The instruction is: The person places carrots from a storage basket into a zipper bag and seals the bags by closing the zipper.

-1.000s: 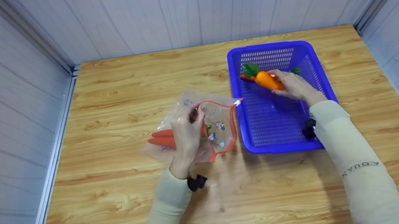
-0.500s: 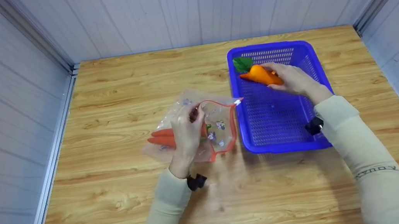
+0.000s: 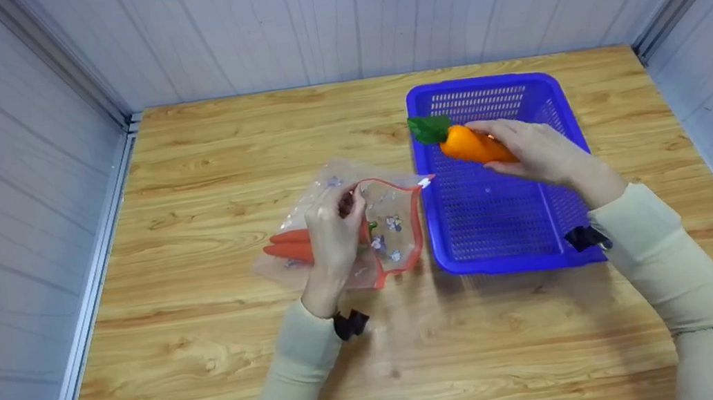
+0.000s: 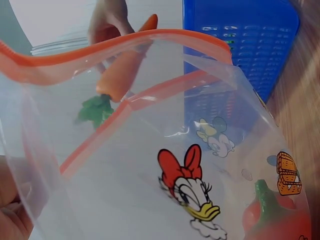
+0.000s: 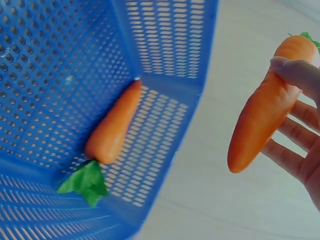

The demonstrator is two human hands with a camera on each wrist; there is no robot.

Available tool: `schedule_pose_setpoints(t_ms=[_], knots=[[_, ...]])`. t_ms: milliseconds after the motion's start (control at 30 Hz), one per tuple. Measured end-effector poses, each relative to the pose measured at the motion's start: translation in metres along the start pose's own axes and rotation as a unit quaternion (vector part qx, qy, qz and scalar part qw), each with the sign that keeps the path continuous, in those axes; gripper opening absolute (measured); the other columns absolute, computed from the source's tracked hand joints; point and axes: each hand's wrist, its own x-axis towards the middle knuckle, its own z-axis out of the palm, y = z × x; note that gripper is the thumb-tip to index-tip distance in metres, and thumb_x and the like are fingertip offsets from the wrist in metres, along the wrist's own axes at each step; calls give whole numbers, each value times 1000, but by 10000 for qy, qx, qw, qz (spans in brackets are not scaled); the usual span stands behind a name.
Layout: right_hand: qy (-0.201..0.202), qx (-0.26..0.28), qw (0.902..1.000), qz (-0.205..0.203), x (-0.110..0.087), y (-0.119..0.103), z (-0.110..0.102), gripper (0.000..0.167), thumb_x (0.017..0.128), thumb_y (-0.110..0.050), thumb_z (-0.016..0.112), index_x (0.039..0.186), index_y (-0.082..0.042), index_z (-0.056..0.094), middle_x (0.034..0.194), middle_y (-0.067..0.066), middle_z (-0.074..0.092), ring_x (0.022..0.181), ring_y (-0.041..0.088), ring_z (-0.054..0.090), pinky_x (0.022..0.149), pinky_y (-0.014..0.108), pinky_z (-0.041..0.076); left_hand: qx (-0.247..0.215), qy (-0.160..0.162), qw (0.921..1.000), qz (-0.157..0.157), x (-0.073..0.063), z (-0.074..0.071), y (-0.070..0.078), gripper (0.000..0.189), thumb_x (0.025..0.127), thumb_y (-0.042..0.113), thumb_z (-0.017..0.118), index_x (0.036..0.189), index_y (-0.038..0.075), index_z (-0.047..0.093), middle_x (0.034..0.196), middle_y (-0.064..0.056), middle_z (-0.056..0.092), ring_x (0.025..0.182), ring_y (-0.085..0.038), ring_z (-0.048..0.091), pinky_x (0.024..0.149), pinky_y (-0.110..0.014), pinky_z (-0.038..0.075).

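My left hand (image 3: 333, 234) pinches the rim of a clear zip bag (image 3: 398, 250) with an orange-red edge, keeping its mouth spread. Inside the bag lie long red chili peppers (image 3: 290, 251); a green stem shows at the bag's open side. Over the blue basket (image 3: 498, 266), my right hand (image 3: 542, 153) grips an orange carrot (image 3: 471, 145) with its leafy top pointing left. In the right wrist view the thumb lies across this carrot (image 5: 265, 107). A second carrot (image 5: 115, 125) with green leaves lies in the basket.
The basket stands right beside the bag's mouth, its left rim near the white zip slider (image 3: 424, 183). Wooden tabletop (image 3: 227, 371) runs all round, with pale panel walls (image 3: 330, 15) at the back and sides.
My right hand has lifted the carrot up from the basket, its leafy top shifting left, while the forearm swung right. The left hand and bag have stayed put.
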Motion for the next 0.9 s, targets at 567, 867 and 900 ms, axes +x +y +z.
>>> schedule_pose_setpoints(t_ms=[567,867,900], knots=[[-128,-124,9993,-331,-33,-52,3,64,71,-12,74,127,-7,44,104,11,58,86,25,58,69,39,50,17,111,9999,120,-1,3,-2,8,76,-3,59,79,-3,66,67,-8,59,57,-10,52,49,-20,44],[-341,67,9986,-393,-33,-74,22,63,72,-15,72,128,-9,43,101,9,59,80,22,58,66,35,51,-92,66,9999,102,-1,4,0,8,77,-2,59,80,-3,66,67,-7,59,57,-9,51,48,-20,43],[-358,80,9985,-408,-32,-75,25,62,73,-16,71,128,-9,43,100,9,59,80,21,58,66,35,51,-103,75,9998,119,-1,4,0,7,77,-2,59,80,-3,66,66,-7,59,57,-9,51,48,-20,43]])
